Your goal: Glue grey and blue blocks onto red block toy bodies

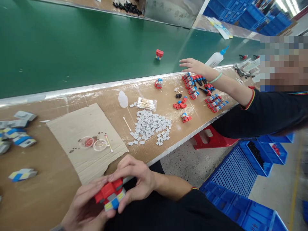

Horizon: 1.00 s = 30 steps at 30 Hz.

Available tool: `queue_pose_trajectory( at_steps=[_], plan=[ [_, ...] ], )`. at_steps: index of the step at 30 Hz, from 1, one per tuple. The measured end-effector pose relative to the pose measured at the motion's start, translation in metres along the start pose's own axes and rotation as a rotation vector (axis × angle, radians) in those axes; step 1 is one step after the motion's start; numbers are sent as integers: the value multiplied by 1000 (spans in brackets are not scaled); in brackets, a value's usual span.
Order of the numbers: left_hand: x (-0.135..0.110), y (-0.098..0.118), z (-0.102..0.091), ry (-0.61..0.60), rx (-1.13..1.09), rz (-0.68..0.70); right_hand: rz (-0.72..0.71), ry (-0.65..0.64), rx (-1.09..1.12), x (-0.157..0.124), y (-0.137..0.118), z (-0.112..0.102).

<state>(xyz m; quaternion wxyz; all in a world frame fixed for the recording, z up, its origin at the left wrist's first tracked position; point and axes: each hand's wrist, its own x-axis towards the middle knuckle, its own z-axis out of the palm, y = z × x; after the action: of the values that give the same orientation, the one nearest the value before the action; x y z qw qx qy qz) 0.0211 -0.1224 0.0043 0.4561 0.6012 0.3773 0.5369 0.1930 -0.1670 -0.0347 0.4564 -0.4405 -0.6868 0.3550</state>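
Presently, in the head view, the person's two hands meet low in the picture, near the front edge of the table (49, 166). The left hand (83, 207) cups a red block toy (111, 190) from its left side, while the right hand (136, 179) pinches its right side between thumb and fingers. The toy shows grey patches and a yellow-and-blue strip on its lower side. The step in hand appears to be holding and adjusting this toy; whether the fingers press or only turn it, one cannot tell. Just beyond the hands lies a cardboard sheet (69, 128) with two small dishes (99, 145) and a swab (108, 143); to its right, many grey pieces (151, 125) are spread. As a judgement, the next move calls for an even grip from both sides, with fingertips away from the strip.
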Motion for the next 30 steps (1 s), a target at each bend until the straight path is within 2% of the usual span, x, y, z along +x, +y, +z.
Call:
queue_pose_trajectory(
  at_steps=[2, 6, 11, 15, 19, 23, 25, 27, 29, 30],
  plan=[
    [1, 6, 8, -45, -35, 130, -64, 109, 65, -1, -7, -7],
    [4, 14, 20, -130, -97, 197, -120, 305, 171, 0, -23, -19],
    [2, 14, 19, -181, -127, 216, -108, 308, 255, 2, -36, -23],
    [-4, 14, 18, -203, -169, 237, -87, 297, 238, -2, -39, -24],
    [-9, 13, 19, -178, -144, 210, -32, 293, 275, -4, -36, -24],
    [-11, 11, 19, -179, -173, 143, 27, 307, 317, -6, -38, -15],
    [-11, 10, 19, -190, -250, 92, 27, 285, 276, -12, -37, -12],
    [-12, 10, 20, -193, -344, 17, -14, 290, 144, -21, -31, -19],
    [-15, 8, 19, -190, -433, -99, 2, 440, -168, -34, -18, -44],
    [-17, 6, 18, -194, -465, -156, 63, 592, -382, -42, -9, -64]
  ],
)
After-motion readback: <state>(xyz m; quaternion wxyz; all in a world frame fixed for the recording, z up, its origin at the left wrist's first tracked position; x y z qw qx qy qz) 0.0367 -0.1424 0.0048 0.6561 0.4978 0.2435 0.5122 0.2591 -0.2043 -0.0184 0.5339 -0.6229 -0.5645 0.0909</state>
